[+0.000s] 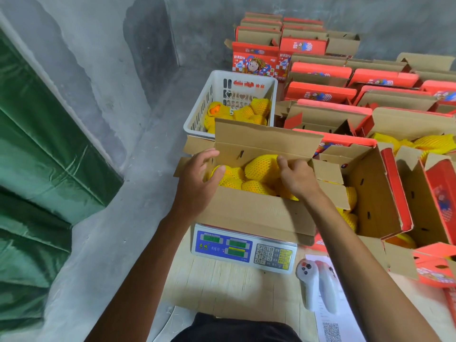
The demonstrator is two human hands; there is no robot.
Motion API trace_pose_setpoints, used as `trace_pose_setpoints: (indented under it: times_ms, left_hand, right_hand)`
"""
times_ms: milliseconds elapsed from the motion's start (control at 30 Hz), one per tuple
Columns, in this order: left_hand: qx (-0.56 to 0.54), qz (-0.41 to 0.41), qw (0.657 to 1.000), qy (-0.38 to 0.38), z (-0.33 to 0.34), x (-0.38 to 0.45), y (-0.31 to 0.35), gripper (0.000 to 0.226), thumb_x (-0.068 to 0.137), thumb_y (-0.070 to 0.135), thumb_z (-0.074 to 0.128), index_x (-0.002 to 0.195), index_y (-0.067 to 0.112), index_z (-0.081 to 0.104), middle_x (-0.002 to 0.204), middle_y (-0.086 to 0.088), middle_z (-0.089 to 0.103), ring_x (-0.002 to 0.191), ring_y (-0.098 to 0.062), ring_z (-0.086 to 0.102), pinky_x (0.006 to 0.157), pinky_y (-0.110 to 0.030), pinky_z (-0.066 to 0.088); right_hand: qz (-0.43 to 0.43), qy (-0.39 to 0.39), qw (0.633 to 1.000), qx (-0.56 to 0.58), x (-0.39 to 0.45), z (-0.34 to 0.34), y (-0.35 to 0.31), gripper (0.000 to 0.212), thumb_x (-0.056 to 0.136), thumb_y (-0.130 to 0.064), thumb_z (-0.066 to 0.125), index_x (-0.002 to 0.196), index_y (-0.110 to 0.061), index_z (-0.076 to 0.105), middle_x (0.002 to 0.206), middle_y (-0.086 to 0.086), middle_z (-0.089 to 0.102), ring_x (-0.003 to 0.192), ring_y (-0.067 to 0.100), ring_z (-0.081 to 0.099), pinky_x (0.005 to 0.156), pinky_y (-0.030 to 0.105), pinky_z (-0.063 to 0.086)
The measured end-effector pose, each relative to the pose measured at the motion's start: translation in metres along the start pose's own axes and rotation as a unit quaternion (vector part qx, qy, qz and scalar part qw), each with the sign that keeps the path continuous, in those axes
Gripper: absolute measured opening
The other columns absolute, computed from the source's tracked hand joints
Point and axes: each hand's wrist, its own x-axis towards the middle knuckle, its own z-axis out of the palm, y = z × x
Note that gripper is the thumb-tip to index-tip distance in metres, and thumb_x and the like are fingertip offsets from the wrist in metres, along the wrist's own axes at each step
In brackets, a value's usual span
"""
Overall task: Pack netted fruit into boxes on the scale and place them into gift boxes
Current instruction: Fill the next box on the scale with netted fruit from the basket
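Observation:
An open cardboard box (pixel 259 215) sits on the electronic scale (pixel 243 248), filled with several fruits in yellow foam netting (pixel 261 166). My left hand (pixel 199 178) is at the box's left end, fingers spread and loosely bent, the thumb touching a netted fruit. My right hand (pixel 296 176) reaches into the box from the right, fingertips on the netted fruit near the back wall. A white plastic basket (pixel 197 114) behind the box holds more netted fruit (pixel 249 111).
Many open red gift boxes (pixel 320 92) stand in rows at the right and back; some near ones (pixel 375 193) hold netted fruit. White controllers (pixel 318 285) lie on paper right of the scale. A green tarp (pixel 37 169) covers the left side. Grey floor lies between.

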Motion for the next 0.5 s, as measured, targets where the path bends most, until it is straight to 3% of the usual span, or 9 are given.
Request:
trace_pose_setpoints:
  times_ms: [100, 233, 400, 500]
  left_hand:
    - [0.004, -0.011, 1.000, 0.009, 0.000, 0.000, 0.000, 0.034, 0.095, 0.011, 0.070, 0.129, 0.014, 0.064, 0.130, 0.004, 0.065, 0.127, -0.011, 0.060, 0.113, -0.037, 0.046]
    - [0.001, -0.026, 1.000, 0.012, -0.002, -0.003, 0.001, 0.033, 0.096, 0.011, 0.069, 0.129, 0.015, 0.064, 0.125, 0.006, 0.066, 0.124, -0.011, 0.062, 0.111, -0.034, 0.048]
    - [-0.008, -0.045, 0.999, 0.003, -0.005, -0.003, 0.002, 0.033, 0.098, 0.009, 0.066, 0.131, 0.013, 0.062, 0.132, -0.004, 0.066, 0.127, -0.018, 0.062, 0.110, -0.031, 0.049]
    - [-0.001, -0.043, 0.999, 0.007, -0.005, -0.003, 0.002, 0.032, 0.098, 0.008, 0.065, 0.130, 0.012, 0.063, 0.131, -0.004, 0.067, 0.125, -0.018, 0.063, 0.107, -0.027, 0.050]
  right_hand:
    - [-0.059, 0.045, 0.996, -0.040, -0.005, -0.002, 0.003, 0.045, 0.105, -0.038, 0.047, 0.080, -0.005, 0.064, 0.097, 0.029, 0.069, 0.098, 0.045, 0.061, 0.083, 0.043, 0.049]
    - [-0.102, 0.104, 0.989, -0.034, -0.011, -0.003, 0.002, 0.037, 0.101, -0.033, 0.056, 0.086, -0.004, 0.073, 0.089, 0.020, 0.073, 0.091, 0.041, 0.064, 0.078, 0.040, 0.049]
    - [-0.105, 0.104, 0.989, -0.016, -0.015, 0.004, 0.000, 0.025, 0.097, -0.034, 0.061, 0.096, -0.014, 0.076, 0.098, 0.010, 0.077, 0.097, 0.032, 0.069, 0.083, 0.035, 0.052]
    - [-0.086, 0.099, 0.987, -0.092, -0.013, 0.008, -0.001, 0.039, 0.094, -0.046, 0.064, 0.114, -0.013, 0.071, 0.115, 0.014, 0.071, 0.111, 0.035, 0.064, 0.088, 0.040, 0.052]
